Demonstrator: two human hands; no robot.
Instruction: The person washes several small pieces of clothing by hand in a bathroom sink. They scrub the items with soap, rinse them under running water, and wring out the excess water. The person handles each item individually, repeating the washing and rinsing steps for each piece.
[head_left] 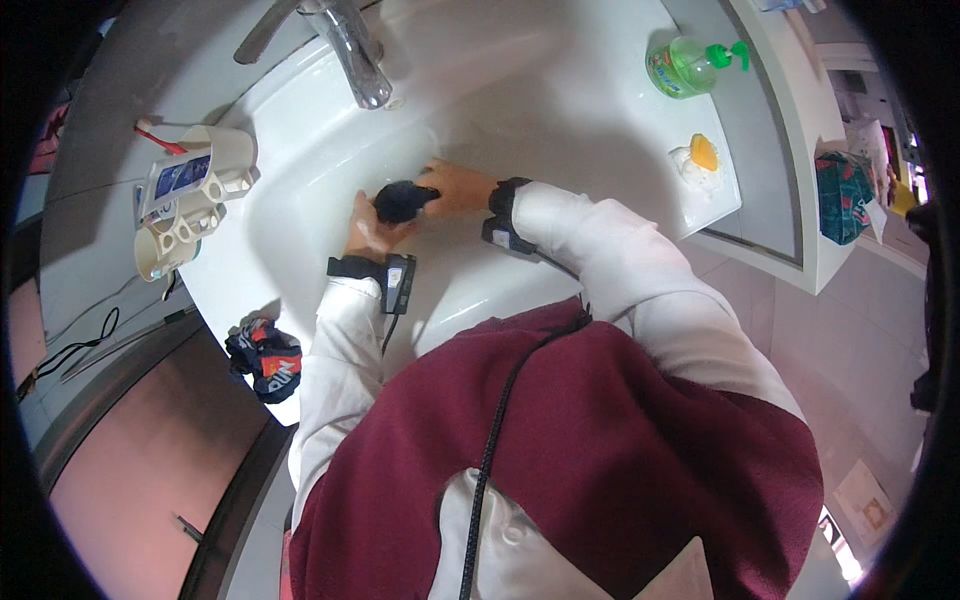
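– Head view first: what do we find at the middle of the work?

– We find one bunched, nearly black cloth [400,203], soft in its look. It is in the left half of the white ceramic wash basin [560,120], between two bare hands. Whether it touches the bottom, we cannot tell.

– And how do we see the fingers?

– Our left hand [372,234] is curved around the left and near side of the cloth, with the fingers holding it. Our right hand [457,189] has its fingers narrowly closed on the right end. Some fingertips are hidden, so we cannot tell the place of each one.

– What do we wear?

– Dark wrist bands [507,200], each with a small black box [398,283], then white sleeves [610,240] and a maroon vest [640,400].

– And farther around?

– Beyond the cloth we see a shiny chrome faucet [352,62]. On the basin's left edge, near our left forearm, lies a crumpled dark fabric with a red patch [268,362]. Farther up are beige plastic cups [234,150] and a red toothbrush [160,138].

– And at the right?

– There we notice a clear pump bottle with green liquid [684,68], and nearer to us an orange-yellow block [704,152] resting on a white lump [694,174].
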